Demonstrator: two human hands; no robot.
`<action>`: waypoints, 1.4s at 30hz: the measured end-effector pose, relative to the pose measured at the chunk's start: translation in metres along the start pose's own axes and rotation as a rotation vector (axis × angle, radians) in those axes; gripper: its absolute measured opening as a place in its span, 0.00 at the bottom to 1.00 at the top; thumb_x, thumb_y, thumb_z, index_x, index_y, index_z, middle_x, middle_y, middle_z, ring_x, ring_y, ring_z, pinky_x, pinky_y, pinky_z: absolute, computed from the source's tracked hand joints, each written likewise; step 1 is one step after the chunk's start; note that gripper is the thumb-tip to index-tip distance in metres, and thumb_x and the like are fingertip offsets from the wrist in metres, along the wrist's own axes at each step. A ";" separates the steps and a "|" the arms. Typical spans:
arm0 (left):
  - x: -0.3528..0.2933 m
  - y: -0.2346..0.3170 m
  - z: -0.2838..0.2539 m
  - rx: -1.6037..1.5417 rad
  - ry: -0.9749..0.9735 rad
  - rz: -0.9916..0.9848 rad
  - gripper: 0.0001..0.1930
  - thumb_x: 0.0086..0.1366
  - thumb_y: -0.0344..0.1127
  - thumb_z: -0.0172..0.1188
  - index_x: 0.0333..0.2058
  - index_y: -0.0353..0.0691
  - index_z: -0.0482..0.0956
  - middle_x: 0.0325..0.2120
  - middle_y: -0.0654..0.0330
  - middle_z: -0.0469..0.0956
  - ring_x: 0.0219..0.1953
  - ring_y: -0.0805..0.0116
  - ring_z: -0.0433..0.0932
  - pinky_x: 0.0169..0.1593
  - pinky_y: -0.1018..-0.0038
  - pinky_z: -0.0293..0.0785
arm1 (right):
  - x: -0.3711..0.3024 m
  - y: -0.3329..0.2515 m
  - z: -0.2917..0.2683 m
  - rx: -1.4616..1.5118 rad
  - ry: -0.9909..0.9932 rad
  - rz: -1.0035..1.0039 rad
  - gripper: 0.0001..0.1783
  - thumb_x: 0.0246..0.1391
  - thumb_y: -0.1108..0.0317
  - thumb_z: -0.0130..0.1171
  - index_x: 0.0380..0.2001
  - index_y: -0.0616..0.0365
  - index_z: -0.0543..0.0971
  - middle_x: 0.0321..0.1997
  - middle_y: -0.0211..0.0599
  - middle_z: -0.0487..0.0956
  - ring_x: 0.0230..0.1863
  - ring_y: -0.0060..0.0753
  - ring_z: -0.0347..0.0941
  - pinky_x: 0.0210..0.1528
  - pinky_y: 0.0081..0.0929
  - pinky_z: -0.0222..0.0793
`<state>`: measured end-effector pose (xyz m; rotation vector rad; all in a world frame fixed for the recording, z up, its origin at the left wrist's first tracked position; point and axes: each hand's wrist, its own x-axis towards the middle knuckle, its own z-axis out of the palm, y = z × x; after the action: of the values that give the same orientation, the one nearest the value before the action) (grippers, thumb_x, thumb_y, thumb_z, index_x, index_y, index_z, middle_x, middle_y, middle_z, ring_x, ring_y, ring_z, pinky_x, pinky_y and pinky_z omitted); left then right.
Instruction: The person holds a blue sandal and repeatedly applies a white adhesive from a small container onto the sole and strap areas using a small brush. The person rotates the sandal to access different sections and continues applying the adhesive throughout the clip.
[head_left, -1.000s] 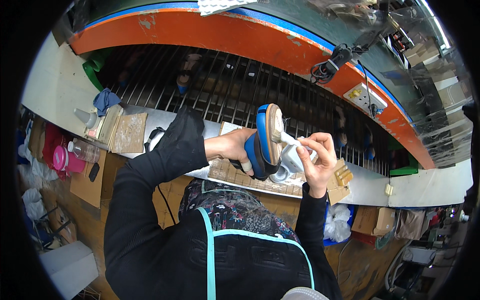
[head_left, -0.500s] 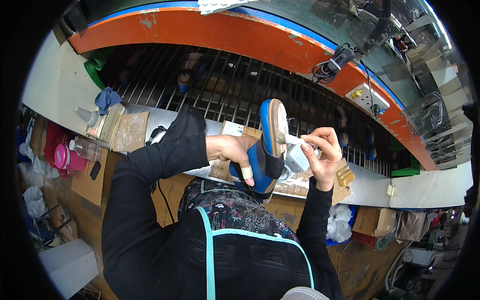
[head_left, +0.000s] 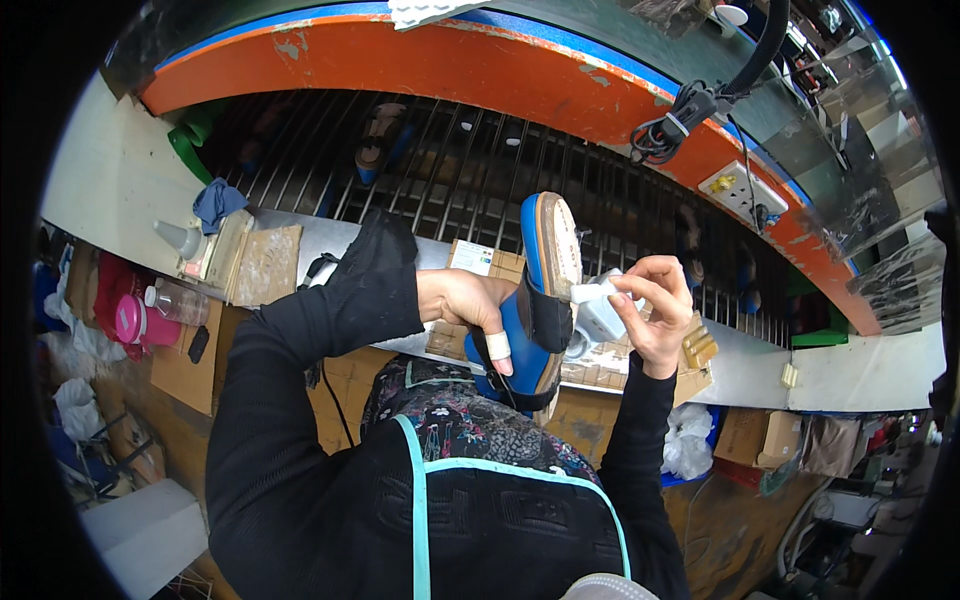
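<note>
My left hand, its thumb wrapped with a tan bandage, is closed around a blue shoe with a black strap. The shoe stands tilted up, toe away from me, its pale, rough underside facing right. Between the thumb and fingers of my right hand is a small white piece, perhaps a brush or pad. Its tip is at the edge of the underside, near the strap. Just below it, a pale grey-white container is partly hidden by that hand.
Beyond the ledge lies a rack of metal rollers carrying other shoes, under an orange beam. Cardboard and a blue cloth sit at left. Yellowish blocks lie right of my right hand. A cable bundle hangs from the beam.
My right hand has shifted slightly right and toward me, carrying the white piece down along the underside toward the strap. The shoe has turned a little, and my left hand keeps its hold.
</note>
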<state>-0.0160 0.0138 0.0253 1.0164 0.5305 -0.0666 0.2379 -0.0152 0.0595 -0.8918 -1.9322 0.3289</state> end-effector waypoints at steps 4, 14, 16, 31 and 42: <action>0.002 0.001 0.002 0.011 -0.042 -0.006 0.38 0.37 0.21 0.76 0.52 0.31 0.73 0.48 0.48 0.78 0.51 0.58 0.77 0.58 0.67 0.70 | 0.012 0.011 -0.002 0.196 -0.067 -0.048 0.12 0.39 0.74 0.72 0.32 0.58 0.85 0.37 0.37 0.73 0.34 0.27 0.72 0.33 0.20 0.70; -0.001 -0.013 0.000 -0.115 0.134 -0.023 0.32 0.38 0.19 0.74 0.48 0.32 0.78 0.44 0.52 0.81 0.47 0.64 0.78 0.53 0.72 0.73 | -0.099 0.029 0.028 0.249 0.198 0.479 0.08 0.46 0.76 0.68 0.32 0.63 0.84 0.38 0.32 0.73 0.38 0.24 0.71 0.38 0.21 0.67; -0.012 -0.021 0.000 -0.089 0.241 0.113 0.34 0.36 0.17 0.75 0.48 0.32 0.78 0.45 0.55 0.80 0.49 0.67 0.77 0.55 0.72 0.71 | -0.145 0.028 0.025 0.239 0.346 0.670 0.08 0.45 0.74 0.68 0.33 0.62 0.85 0.35 0.33 0.75 0.37 0.24 0.72 0.38 0.21 0.68; 0.009 -0.038 -0.008 -0.911 -0.221 0.631 0.57 0.50 0.73 0.59 0.64 0.33 0.51 0.46 0.40 0.71 0.38 0.40 0.77 0.40 0.53 0.80 | -0.249 0.068 0.077 -0.912 0.213 0.809 0.03 0.47 0.63 0.65 0.27 0.47 0.83 0.30 0.30 0.76 0.31 0.33 0.73 0.40 0.36 0.52; 0.009 -0.056 -0.013 -0.824 0.108 0.613 0.54 0.56 0.77 0.48 0.62 0.27 0.57 0.47 0.36 0.70 0.45 0.46 0.75 0.49 0.59 0.76 | -0.259 0.077 0.062 -0.460 0.227 1.120 0.11 0.53 0.58 0.60 0.25 0.51 0.85 0.23 0.40 0.79 0.24 0.41 0.72 0.35 0.39 0.60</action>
<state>-0.0297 -0.0039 -0.0278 0.3348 0.2742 0.7042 0.2931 -0.1352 -0.1840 -2.1768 -1.1339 0.3927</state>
